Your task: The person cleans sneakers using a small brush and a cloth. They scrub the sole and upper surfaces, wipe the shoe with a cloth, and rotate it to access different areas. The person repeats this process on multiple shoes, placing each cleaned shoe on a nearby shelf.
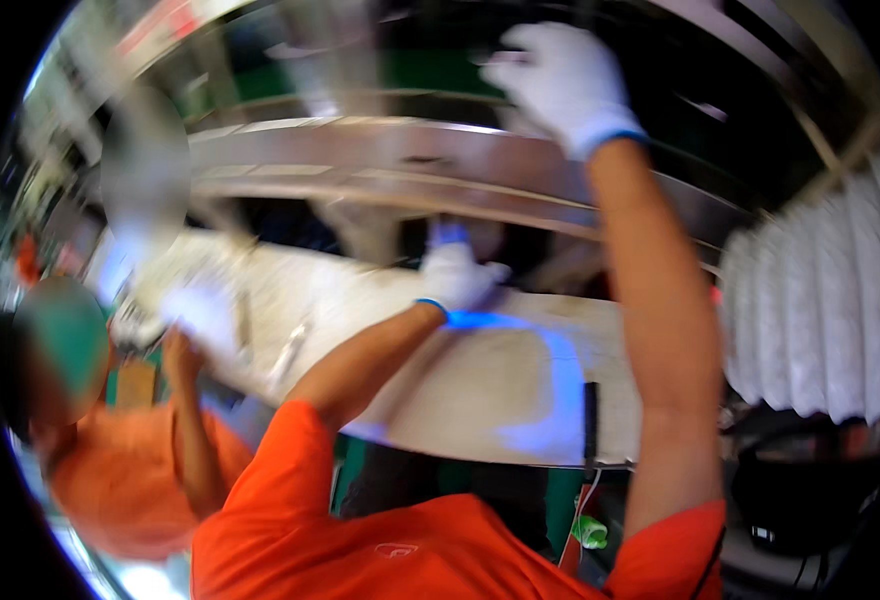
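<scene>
My right hand [565, 85], in a white glove with a blue cuff, is raised high over the long metal shelf [360, 150]. Its fingers are curled together in a pinch; whatever they hold, if anything, is too small and blurred to name. Lower down, my left hand [455, 277], gloved the same way, reaches to the far edge of the pale worktable [400, 385] under the shelf. Its thumb points right, while the fingertips blur into a bluish patch at a dark gap, so their grip is hidden.
A co-worker in an orange shirt [145, 470] sits close on my left, one hand at the table. A white ribbed duct [825, 290] hangs at the right. A black strip [590, 425] lies by the table's near right edge. Blue light crosses the tabletop.
</scene>
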The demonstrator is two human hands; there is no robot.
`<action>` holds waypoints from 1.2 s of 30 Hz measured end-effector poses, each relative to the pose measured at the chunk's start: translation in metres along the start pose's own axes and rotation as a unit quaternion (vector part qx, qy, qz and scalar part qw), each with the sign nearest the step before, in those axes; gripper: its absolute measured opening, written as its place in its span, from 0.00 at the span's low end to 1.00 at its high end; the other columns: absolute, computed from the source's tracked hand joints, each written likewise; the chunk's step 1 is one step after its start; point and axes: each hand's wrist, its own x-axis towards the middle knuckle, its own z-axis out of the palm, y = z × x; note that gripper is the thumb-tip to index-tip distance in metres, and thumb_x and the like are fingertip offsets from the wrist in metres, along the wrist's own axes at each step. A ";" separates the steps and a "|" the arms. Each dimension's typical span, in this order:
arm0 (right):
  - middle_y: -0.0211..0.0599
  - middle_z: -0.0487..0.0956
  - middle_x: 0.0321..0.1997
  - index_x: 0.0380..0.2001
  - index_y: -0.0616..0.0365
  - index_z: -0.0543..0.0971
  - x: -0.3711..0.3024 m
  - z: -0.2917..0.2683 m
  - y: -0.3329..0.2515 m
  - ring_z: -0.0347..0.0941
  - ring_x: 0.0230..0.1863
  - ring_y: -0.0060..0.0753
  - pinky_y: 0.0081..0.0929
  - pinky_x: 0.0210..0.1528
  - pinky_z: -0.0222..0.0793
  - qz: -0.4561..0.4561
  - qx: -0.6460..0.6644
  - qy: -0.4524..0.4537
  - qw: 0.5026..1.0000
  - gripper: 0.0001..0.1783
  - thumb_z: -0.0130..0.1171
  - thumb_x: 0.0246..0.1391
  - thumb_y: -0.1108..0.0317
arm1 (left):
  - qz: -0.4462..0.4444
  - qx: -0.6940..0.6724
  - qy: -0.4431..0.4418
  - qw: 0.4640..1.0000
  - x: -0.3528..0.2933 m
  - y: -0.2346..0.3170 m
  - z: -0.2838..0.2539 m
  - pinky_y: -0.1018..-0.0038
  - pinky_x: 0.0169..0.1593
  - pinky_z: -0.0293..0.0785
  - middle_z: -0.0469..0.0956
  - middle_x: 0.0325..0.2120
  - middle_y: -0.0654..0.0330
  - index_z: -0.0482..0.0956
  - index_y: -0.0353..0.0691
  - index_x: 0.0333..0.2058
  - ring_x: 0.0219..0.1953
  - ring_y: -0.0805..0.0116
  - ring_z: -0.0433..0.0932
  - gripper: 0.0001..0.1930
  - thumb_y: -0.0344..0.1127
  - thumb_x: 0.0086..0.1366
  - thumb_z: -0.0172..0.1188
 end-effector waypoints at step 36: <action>0.42 0.91 0.50 0.45 0.46 0.93 -0.141 -0.018 -0.069 0.88 0.49 0.50 0.48 0.53 0.84 -0.214 0.064 0.293 0.930 0.11 0.72 0.60 0.62 | -0.464 -0.721 -0.290 0.425 -0.343 -0.077 -0.138 0.53 0.60 0.86 0.82 0.60 0.47 0.72 0.36 0.70 0.58 0.44 0.84 0.36 0.39 0.65 0.73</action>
